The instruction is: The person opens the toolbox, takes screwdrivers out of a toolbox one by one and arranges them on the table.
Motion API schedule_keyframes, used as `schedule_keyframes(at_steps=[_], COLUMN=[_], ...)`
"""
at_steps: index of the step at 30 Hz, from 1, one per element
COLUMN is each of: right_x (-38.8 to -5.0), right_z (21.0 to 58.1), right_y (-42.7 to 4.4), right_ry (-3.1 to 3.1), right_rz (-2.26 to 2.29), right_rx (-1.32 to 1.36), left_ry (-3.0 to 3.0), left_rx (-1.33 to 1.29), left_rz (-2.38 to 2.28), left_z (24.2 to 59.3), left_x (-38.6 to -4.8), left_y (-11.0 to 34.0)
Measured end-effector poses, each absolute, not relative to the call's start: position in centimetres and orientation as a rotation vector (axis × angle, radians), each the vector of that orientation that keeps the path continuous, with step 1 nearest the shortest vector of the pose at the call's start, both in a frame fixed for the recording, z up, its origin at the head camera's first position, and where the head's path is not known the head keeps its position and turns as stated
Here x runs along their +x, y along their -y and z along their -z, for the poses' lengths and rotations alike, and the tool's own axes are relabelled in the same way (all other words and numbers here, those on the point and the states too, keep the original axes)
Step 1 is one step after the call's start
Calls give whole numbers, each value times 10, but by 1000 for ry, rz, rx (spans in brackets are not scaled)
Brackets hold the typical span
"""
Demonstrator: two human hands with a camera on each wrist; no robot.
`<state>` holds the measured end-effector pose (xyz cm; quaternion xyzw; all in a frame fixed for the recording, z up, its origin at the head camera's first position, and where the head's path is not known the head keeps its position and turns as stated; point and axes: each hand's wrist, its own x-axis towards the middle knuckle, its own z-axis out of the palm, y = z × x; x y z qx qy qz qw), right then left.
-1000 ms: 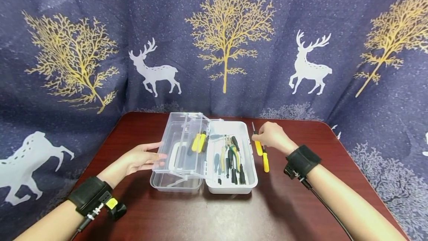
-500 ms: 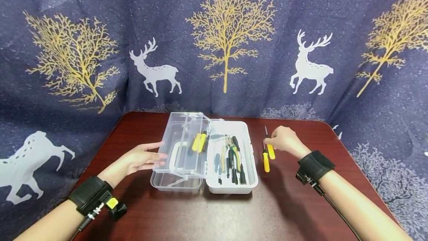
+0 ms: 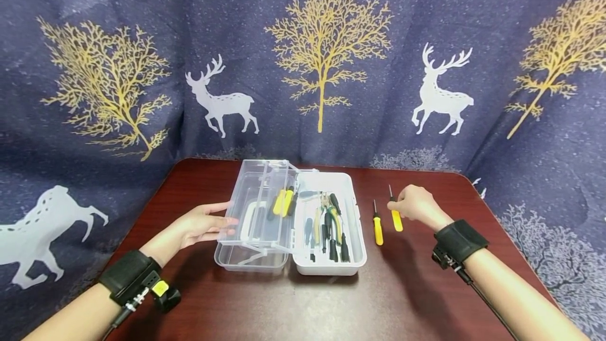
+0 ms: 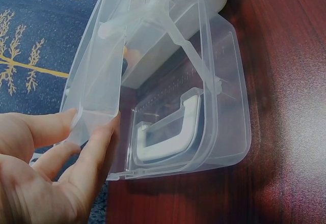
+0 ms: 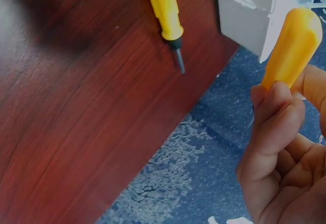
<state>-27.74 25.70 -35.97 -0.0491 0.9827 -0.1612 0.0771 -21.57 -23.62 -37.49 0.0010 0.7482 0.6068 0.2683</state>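
My right hand (image 3: 416, 205) pinches a yellow-handled screwdriver (image 3: 396, 221), gripped near the black collar with its shaft pointing away from me. In the right wrist view the handle (image 5: 294, 46) stands up from between thumb and fingers. A second yellow screwdriver (image 3: 378, 231) lies on the table to its left. With thumb and fingers on opposite sides, my left hand (image 3: 201, 225) holds the edge of a clear plastic tray (image 4: 104, 76), raised over the toolbox's clear lid (image 3: 222, 266). Two yellow-handled tools (image 3: 286, 202) show at the tray's right side.
The toolbox's white base (image 3: 361, 249) stands right of the lid, holding pliers (image 3: 336, 221) and several black-handled tools. Folding arms join tray and box. The dark red table (image 3: 322, 309) ends at a printed deer curtain (image 3: 345, 146) behind.
My right hand has moved right with the screwdriver, away from the white base and past the other screwdriver, which has stayed put. My left hand keeps its hold on the tray.
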Motion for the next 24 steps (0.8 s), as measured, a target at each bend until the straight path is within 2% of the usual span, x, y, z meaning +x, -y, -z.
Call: schedule_keyframes(at_steps=[9, 24], right_x=[-278, -274], right_z=[368, 395], right_y=[-265, -266], right_ry=[-2907, -2920], right_rz=[506, 471], right_rx=[-65, -83], left_ry=[-2036, -2021], left_rx=[-4, 1], left_rz=[-1617, -1639], left_z=[373, 376], left_x=[-215, -215], left_y=[237, 236])
